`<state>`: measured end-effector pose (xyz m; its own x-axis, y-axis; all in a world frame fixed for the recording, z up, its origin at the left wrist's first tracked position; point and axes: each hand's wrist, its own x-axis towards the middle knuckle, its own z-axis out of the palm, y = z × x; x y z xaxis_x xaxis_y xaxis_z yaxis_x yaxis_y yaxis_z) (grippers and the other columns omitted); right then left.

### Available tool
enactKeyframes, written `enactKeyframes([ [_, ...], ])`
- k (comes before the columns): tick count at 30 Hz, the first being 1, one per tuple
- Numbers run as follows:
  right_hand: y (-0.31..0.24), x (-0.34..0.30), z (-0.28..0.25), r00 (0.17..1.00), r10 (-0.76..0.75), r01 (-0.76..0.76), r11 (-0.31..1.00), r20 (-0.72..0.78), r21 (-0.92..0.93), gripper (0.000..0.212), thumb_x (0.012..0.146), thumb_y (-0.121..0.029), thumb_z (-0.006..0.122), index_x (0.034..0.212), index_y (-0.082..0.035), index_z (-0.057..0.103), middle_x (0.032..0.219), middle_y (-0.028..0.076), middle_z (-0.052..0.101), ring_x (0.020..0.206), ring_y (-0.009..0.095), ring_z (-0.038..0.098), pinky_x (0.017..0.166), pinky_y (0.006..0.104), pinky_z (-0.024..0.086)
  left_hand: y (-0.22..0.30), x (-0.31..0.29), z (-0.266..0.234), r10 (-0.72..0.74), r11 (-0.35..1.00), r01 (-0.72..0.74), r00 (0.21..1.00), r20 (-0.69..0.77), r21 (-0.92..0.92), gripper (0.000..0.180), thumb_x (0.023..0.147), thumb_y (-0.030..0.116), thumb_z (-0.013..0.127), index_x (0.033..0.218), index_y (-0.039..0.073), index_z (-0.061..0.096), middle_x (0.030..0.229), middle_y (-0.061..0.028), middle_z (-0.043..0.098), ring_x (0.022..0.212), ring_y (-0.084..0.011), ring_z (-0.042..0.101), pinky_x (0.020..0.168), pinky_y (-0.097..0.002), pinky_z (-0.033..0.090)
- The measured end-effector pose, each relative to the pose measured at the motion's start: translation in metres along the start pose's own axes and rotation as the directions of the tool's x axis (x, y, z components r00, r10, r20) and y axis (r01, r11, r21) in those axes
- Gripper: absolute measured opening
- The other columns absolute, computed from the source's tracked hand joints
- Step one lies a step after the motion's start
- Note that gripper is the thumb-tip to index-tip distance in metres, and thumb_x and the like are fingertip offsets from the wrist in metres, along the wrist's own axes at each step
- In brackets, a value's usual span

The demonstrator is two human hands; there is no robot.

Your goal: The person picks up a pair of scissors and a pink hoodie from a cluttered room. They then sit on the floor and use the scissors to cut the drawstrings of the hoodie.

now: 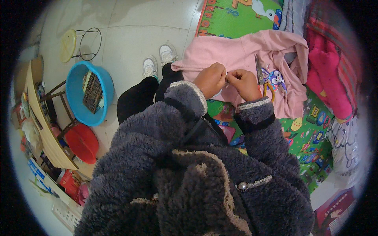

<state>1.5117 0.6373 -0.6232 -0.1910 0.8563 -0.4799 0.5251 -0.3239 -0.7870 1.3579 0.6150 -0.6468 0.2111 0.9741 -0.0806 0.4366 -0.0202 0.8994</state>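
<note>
A pink sweatshirt (236, 49) with a cartoon rabbit print is spread in front of me. Over it my left hand (210, 80) and my right hand (243, 83) meet, fingertips almost touching. Both are closed in a pinch. A tiny pale speck shows between the fingertips, too small to name. Under my left hand a bit of something white peeks out, mostly hidden. Just right of my right hand, scissors (258, 67) with orange-yellow handles lie on the sweatshirt beside the print.
Beneath the sweatshirt is a green patterned play mat (315, 153). Bright pink cloth (328, 78) is heaped at the right. On the left stand a blue basin (109, 92) holding a washboard (93, 93), a red basin (82, 142), a yellow-seated stool (68, 46) and a cluttered wooden table (53, 147).
</note>
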Motion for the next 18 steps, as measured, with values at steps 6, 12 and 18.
enactKeyframes([
  [6, -0.009, 0.003, -0.007, 0.991, -0.136, 0.119, 0.904, -0.012, -0.411, 0.020, 0.074, -0.022, 0.060, 0.076, -0.003, 0.066, 0.073, 0.017, 0.064, 0.068, 0.032, 0.062, 0.062, 0.0399, 0.049, 0.001, -0.001, 0.002, 0.024, 0.998, -0.028, 0.998, 0.065, 0.055, 0.010, 0.080, 0.010, 0.051, 0.081, 0.001, 0.050, 0.079, -0.0202, 0.052, 0.074, -0.0395, 0.054, 0.066, -0.0447, 0.043],
  [12, -0.007, 0.014, -0.015, 0.989, -0.066, 0.106, 0.937, 0.132, -0.332, 0.020, 0.073, -0.020, 0.060, 0.075, 0.000, 0.064, 0.070, 0.017, 0.063, 0.066, 0.029, 0.063, 0.061, 0.0369, 0.049, 0.001, -0.002, 0.001, 0.061, 0.996, -0.066, 0.996, 0.063, 0.068, 0.010, 0.080, 0.010, 0.051, 0.082, 0.000, 0.049, 0.081, -0.0207, 0.051, 0.077, -0.0395, 0.053, 0.066, -0.0444, 0.043],
  [18, 0.011, 0.017, -0.008, 0.986, -0.101, 0.118, 0.984, 0.131, -0.132, 0.019, 0.074, -0.017, 0.059, 0.074, 0.002, 0.059, 0.064, 0.014, 0.060, 0.059, 0.018, 0.058, 0.057, 0.0316, 0.046, 0.000, -0.001, 0.002, 0.056, 0.998, -0.056, 0.998, -0.015, -0.016, 0.009, 0.078, 0.007, 0.053, 0.081, 0.000, 0.049, 0.079, -0.0196, 0.051, 0.074, -0.0378, 0.053, 0.065, -0.0421, 0.043],
])
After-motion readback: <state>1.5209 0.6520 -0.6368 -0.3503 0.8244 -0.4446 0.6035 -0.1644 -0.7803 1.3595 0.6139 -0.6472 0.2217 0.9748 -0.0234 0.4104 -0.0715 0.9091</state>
